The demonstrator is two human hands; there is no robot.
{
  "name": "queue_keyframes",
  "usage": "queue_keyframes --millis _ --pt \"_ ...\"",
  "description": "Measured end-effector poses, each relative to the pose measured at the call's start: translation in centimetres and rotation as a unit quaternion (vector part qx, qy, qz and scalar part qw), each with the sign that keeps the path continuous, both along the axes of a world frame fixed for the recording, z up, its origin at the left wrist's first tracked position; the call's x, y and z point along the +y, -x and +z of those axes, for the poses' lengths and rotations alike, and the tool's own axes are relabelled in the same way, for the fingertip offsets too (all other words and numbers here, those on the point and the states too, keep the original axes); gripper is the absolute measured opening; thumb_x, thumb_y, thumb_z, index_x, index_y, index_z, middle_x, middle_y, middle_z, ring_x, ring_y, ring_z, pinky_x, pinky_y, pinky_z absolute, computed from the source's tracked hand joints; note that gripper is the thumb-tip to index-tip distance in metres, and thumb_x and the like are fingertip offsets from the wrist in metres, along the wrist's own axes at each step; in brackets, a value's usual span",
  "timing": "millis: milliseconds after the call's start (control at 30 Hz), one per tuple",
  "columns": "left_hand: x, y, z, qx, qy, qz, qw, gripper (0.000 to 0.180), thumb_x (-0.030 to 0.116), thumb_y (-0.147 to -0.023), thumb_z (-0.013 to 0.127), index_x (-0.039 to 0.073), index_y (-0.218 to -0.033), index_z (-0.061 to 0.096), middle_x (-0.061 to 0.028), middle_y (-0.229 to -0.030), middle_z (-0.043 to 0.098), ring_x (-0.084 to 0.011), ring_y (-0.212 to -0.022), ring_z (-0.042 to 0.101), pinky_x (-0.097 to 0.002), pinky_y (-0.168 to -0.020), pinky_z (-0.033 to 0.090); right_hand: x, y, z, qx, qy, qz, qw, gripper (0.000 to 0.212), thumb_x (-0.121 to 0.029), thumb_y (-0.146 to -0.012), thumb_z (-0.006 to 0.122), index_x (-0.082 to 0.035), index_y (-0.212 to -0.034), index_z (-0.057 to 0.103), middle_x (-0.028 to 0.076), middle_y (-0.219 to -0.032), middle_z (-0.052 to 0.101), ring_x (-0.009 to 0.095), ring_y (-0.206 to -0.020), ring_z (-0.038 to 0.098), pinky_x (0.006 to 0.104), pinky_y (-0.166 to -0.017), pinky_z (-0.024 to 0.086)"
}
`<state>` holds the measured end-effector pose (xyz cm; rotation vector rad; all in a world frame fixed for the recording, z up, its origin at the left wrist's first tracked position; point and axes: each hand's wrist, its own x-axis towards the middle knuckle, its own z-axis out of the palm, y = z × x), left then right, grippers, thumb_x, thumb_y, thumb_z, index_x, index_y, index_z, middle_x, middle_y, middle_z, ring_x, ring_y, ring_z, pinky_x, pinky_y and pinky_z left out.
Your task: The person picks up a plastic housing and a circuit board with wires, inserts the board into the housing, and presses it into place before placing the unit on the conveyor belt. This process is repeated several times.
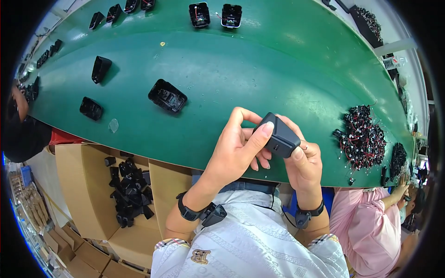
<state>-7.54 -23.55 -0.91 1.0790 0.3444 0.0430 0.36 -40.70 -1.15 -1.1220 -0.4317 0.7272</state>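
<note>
Both my hands hold one black plastic housing (278, 136) above the near edge of the green table. My left hand (243, 146) grips it from the left, thumb pressed on its top face. On the other side my right hand (303, 162) closes round its lower right corner, and a bit of red wire shows by the fingers. The housing is tilted, with a small slot in the side toward me; its inside is hidden. Farther left on the table lies an open black housing (168, 96), hollow side up.
Two more black shells (101, 69) lie at the left. At the right is a heap of small black parts with red wires (364, 139). A cardboard box (76, 185) with black pieces stands below the table's left side. A person in pink (366, 227) sits at my right.
</note>
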Motion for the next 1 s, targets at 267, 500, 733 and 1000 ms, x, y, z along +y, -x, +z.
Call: queue_keyframes --millis 267,500,733,1000 --pt "-0.2 0.2 -0.1 -0.018 0.075 0.017 0.997 0.038 0.027 -0.101 0.063 -0.002 -0.116 0.042 -0.0149 -0.077 0.066 -0.0140 -0.058 0.066 -0.0232 -0.045 0.049 0.2 0.6 0.9 -0.066 0.048 0.009 0.997 0.041 -0.030 -0.099 0.064 0.007 -0.115 0.071 0.029 -0.153 0.039 0.037 -0.140 0.040 0.0513 -0.114 0.032" --pt "-0.7 -0.4 -1.4 -0.045 0.157 0.036 0.986 0.036 0.029 -0.103 0.059 0.000 -0.113 0.042 -0.0199 -0.084 0.069 -0.0189 -0.064 0.069 -0.0264 -0.053 0.054 0.7 0.6 0.7 0.032 0.035 -0.038 0.998 0.040 -0.025 -0.100 0.061 0.007 -0.123 0.066 0.026 -0.150 0.045 0.029 -0.130 0.053 0.0457 -0.109 0.041" --pt "-0.3 -0.2 -1.3 -0.044 0.141 0.044 0.988 0.028 0.029 -0.106 0.053 0.003 -0.111 0.044 -0.0167 -0.085 0.069 -0.0200 -0.066 0.070 -0.0271 -0.055 0.055 1.1 0.3 1.1 -0.112 0.065 -0.038 0.991 0.033 -0.021 -0.098 0.064 0.005 -0.119 0.063 0.022 -0.137 0.059 0.026 -0.123 0.058 0.0416 -0.106 0.045" --pt "0.4 0.0 -0.8 -0.068 0.173 0.019 0.982 0.031 0.026 -0.104 0.056 0.000 -0.117 0.044 -0.0170 -0.086 0.069 -0.0197 -0.073 0.072 -0.0293 -0.061 0.058 1.4 -1.2 3.0 -0.440 0.156 0.005 0.884 0.030 -0.012 -0.081 0.075 0.001 -0.106 0.069 0.031 -0.141 0.051 0.042 -0.130 0.054 0.0476 -0.101 0.050"
